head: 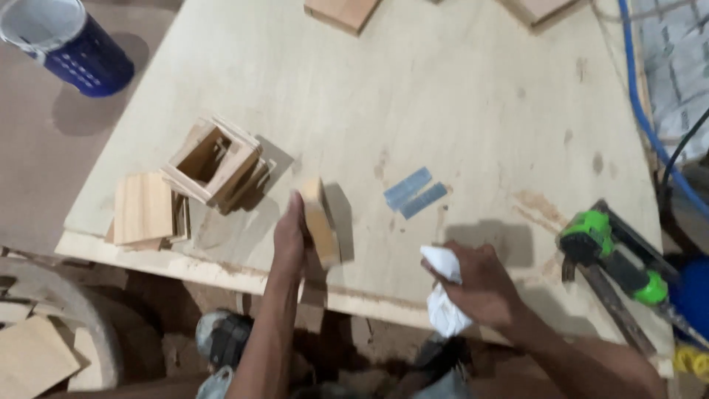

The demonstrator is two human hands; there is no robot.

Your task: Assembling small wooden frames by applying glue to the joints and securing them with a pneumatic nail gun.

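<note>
Wooden block [322, 223] is standing on edge on the counter [473, 111], your left hand [289, 238] grasping its side. Your right hand [480, 284] is clenching a white cloth [445, 292]; keep steadying the block while wiping.

Your plywood benchtop [458, 96] carries a hollow wooden box [214, 162] at 9 o'clock, blue staple strips [415, 192] near centre, green nailer [617, 258] at 4.
</note>
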